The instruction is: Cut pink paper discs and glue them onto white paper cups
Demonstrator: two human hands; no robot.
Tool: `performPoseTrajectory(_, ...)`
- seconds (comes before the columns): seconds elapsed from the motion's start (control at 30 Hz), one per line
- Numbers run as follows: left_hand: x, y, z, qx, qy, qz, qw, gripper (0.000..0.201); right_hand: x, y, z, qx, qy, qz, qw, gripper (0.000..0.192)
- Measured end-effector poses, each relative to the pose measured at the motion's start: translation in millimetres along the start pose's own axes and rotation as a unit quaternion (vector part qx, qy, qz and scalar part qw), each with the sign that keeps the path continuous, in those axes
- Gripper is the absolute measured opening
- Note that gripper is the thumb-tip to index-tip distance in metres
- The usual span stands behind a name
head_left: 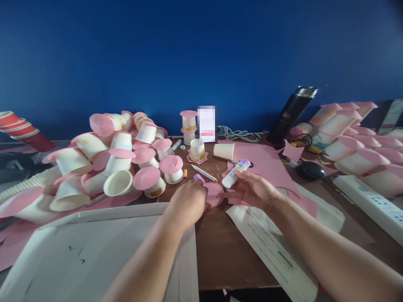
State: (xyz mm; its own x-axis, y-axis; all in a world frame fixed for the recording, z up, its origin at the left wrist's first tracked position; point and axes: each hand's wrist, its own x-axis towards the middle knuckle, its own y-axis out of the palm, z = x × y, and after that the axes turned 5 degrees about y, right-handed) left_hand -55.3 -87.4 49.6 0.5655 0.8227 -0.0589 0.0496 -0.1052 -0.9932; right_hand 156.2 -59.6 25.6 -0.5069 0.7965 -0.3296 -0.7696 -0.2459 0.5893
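Low over the brown table, my left hand (190,199) is closed, with a small purple cap (199,178) sticking out at its fingers. A round pink paper disc (215,194) lies between my hands, against my left fingertips. My right hand (256,187) grips a white and purple glue stick (234,174), tilted with its white end toward the disc. Just beyond stand a paper cup (197,150) on a pink paper piece and a white paper cup (223,151) lying on its side. A white marker pen (204,173) rests near my left hand.
Many paper cups with pink discs (146,179) are heaped at left; more cups (359,161) are stacked at right. Pink paper sheets (261,157), a black flask (291,115), a mouse (310,170) and a power strip (371,201) lie rightward. A white box (94,251) fills the front left.
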Motion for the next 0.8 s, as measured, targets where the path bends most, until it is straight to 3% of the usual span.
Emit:
performPoseTrajectory(0.27,3.8,2.4,-10.7,-0.016,0.029,-0.016,0.999,0.022,1.6,-2.2,-0.1,0.020,-0.005,0.022,1.000,0.025)
performPoseTrajectory(0.5,11.0,8.4,-19.4,0.000,0.047,-0.031,0.998,0.023,2.1,-10.4,6.4,0.051,-0.048,0.026,0.997,0.020)
performPoseTrajectory(0.8,13.9,13.2,-13.7,-0.061,0.008,-0.074,0.995,0.025,-2.7,-16.0,14.4,0.020,-0.032,0.038,0.999,0.017)
